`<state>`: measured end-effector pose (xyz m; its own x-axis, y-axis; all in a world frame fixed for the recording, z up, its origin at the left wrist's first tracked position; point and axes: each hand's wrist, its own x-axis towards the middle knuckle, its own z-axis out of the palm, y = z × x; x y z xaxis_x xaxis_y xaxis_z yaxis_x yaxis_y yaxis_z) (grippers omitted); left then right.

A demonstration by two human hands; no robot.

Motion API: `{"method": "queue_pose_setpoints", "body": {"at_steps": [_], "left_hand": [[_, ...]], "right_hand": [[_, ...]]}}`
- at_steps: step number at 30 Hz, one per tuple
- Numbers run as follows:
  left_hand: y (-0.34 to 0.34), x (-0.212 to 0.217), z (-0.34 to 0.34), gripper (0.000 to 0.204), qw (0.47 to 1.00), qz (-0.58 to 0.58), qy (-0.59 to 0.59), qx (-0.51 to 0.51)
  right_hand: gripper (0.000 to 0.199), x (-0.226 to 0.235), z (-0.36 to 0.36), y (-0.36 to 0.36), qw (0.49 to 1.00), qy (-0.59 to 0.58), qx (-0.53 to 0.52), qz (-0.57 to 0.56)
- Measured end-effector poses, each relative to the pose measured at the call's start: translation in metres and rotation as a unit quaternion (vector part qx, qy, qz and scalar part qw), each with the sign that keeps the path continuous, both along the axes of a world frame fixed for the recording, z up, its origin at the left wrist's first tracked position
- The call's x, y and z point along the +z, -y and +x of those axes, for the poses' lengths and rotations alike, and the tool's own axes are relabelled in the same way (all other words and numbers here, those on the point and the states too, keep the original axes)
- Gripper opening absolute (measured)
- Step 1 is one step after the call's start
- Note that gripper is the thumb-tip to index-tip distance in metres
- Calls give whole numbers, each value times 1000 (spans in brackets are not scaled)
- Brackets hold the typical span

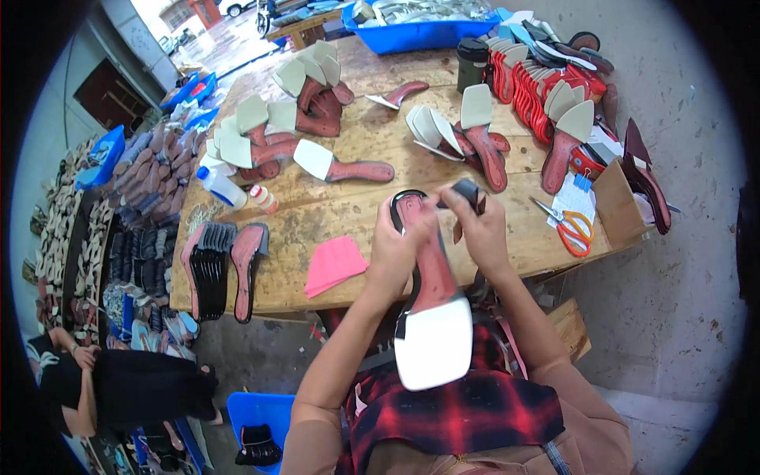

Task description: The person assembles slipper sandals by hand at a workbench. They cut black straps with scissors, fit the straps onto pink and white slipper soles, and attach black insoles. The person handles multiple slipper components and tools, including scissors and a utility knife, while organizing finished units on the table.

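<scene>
My left hand (396,245) grips a long shoe insole (434,317) by its reddish heel end; the white square toe points toward my lap. My right hand (481,229) holds a small black block (467,191) against the insole's heel rim. Both hands are above the near edge of the wooden worktable (348,210).
Several red-and-white insoles (301,119) lie in piles on the table, more stand in a row (538,87) at the far right. Orange scissors (571,229), a pink cloth (332,263), glue bottles (226,188), black soles (210,265), a cardboard box (621,202). A person (87,380) sits lower left.
</scene>
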<state>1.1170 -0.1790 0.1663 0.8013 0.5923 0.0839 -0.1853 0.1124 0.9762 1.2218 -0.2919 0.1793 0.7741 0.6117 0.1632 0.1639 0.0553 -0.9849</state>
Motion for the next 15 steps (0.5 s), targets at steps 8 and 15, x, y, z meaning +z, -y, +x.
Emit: {"method": "queue_pose_setpoints", "body": {"at_steps": [8,15], "left_hand": [[2,-30,-6,25,981,-171,31,85],[4,-54,7,28,965,-243,-12,96]], "right_hand": [[21,-33,-60,49,988,92,111,62],[22,-56,-34,60,942,295,155,35]]}}
